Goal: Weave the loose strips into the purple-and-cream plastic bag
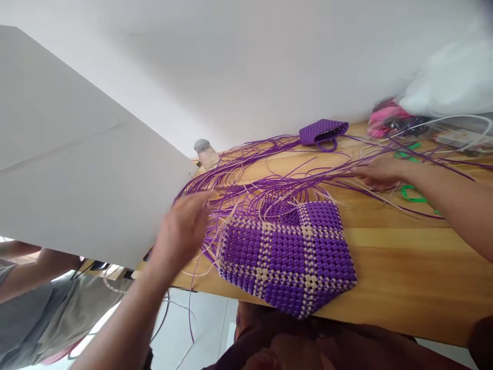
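Observation:
A half-woven purple and cream bag [285,257] lies on the table near its front edge, with long loose cords fanning out from its far side. My right hand [379,173] is closed round a bunch of purple cords [316,178], which stretches leftward above the bag. To the left of the bag, my left hand [187,221] hovers at the loose cord ends, smeared by motion; whether its fingers grip any cord cannot be made out.
A smaller purple woven piece [321,132] stands by the wall. A grey-capped bottle [207,153] is at the back left. Green loops [414,194], a pink bundle [387,118] and a white plastic bag [450,77] are at right. Beyond a grey partition [88,154], another person's arm [42,267] shows.

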### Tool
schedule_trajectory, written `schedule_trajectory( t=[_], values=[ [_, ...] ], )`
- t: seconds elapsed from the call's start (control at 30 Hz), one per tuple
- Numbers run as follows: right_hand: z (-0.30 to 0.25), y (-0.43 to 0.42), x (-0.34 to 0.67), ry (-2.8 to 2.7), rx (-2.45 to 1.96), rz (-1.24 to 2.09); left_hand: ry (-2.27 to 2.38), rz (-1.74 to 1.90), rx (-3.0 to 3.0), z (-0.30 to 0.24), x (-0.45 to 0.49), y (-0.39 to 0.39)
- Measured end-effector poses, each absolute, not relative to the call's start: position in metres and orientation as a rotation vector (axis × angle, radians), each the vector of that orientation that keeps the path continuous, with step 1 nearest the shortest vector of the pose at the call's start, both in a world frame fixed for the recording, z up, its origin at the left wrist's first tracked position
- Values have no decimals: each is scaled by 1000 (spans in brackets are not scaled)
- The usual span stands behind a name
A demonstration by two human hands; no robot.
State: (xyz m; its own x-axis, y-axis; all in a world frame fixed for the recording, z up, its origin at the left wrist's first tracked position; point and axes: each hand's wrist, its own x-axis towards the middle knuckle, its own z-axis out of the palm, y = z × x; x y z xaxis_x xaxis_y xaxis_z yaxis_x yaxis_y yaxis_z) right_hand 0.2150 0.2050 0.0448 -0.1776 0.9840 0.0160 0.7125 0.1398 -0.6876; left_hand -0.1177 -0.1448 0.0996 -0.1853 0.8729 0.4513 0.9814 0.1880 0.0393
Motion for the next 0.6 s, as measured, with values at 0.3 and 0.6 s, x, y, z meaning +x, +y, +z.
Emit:
schedule_trajectory(
  t=[0.3, 0.6],
  values=[
    [21, 78, 189, -2784, -651, 540, -2009, -207, -2030, 12, -18, -128],
    [-31, -23, 218, -2606, -1017, 82, -2277, -53, -2144, 9, -38, -114]
  ],
)
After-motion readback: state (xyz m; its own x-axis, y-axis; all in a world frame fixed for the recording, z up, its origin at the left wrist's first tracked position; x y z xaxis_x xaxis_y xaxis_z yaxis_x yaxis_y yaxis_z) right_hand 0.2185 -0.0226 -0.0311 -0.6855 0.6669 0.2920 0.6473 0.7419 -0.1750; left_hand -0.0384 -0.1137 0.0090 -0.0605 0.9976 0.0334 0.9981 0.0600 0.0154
